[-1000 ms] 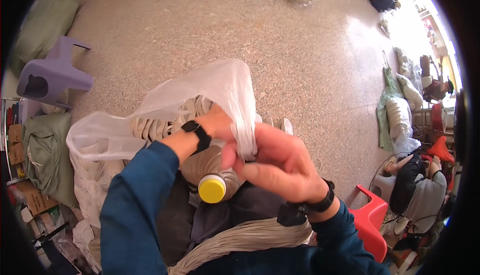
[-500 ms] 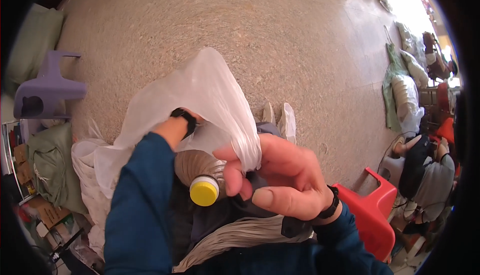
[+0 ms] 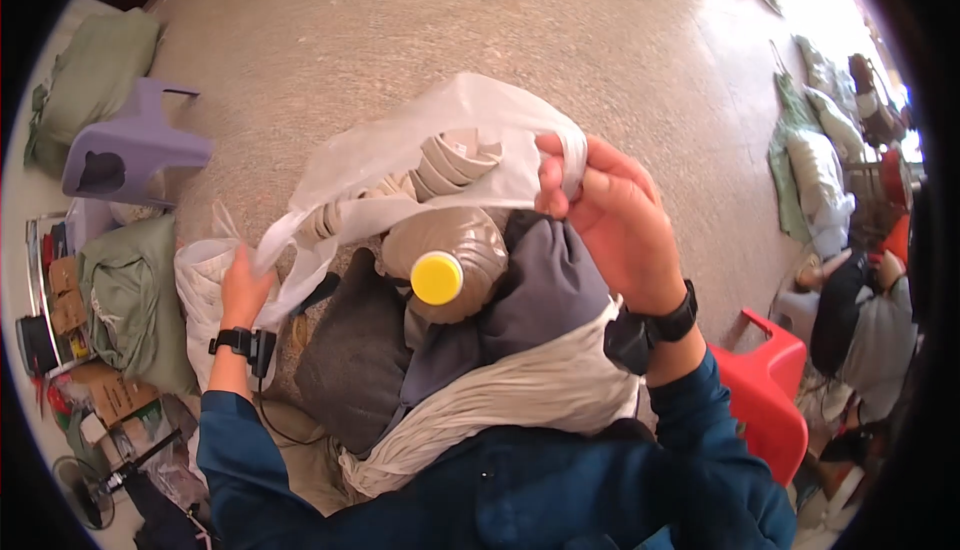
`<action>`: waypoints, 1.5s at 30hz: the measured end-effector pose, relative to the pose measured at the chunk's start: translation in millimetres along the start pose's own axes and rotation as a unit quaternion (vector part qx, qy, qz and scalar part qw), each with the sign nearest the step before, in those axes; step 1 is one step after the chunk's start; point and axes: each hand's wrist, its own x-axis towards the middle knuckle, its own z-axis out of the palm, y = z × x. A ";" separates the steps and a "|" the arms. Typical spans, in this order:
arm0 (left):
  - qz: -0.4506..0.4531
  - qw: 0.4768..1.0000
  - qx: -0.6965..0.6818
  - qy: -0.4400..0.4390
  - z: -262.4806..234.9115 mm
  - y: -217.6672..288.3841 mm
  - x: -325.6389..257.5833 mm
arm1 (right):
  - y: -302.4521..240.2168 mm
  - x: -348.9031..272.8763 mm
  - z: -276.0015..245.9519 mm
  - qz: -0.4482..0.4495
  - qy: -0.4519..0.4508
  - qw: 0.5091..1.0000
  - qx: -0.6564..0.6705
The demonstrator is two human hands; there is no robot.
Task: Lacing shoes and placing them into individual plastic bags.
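Note:
A thin white plastic bag (image 3: 370,150) is spread across the space beyond my knees, its mouth pulled wide. My left hand (image 3: 243,285) is closed on its left handle; my right hand (image 3: 620,215) pinches the loop of the right handle. Rolled beige strips (image 3: 450,165) show inside the bag. Just below the bag's near edge, a large clear bottle (image 3: 475,250) with brownish contents stands between my legs, its yellow cap (image 3: 437,278) facing up. Across my lap lies a bundle of long beige strips (image 3: 500,390).
A purple plastic stool (image 3: 140,145) stands at the left, near stuffed green sacks (image 3: 135,300) and a whitish sack (image 3: 200,280). On the right are a red plastic stool (image 3: 765,380), white bundles (image 3: 815,180) and a seated person (image 3: 865,350).
My hands have moved apart, the left from inside the bag to its left handle, the right farther away and rightward. The bag's mouth has opened, showing the rolled strips.

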 end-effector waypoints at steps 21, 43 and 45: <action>-0.080 0.875 -0.477 0.012 -22.3 112.2 -119.8 | 6.5 -195.3 -315.2 0.162 0.274 0.795 -0.516; -0.015 0.963 -0.269 0.019 -18.6 144.6 -136.5 | 199.7 -71.6 -357.1 0.160 0.156 0.698 -0.680; -0.012 0.961 -0.275 0.031 -18.8 146.4 -137.4 | 182.2 -67.0 -352.3 0.096 0.179 0.707 -0.677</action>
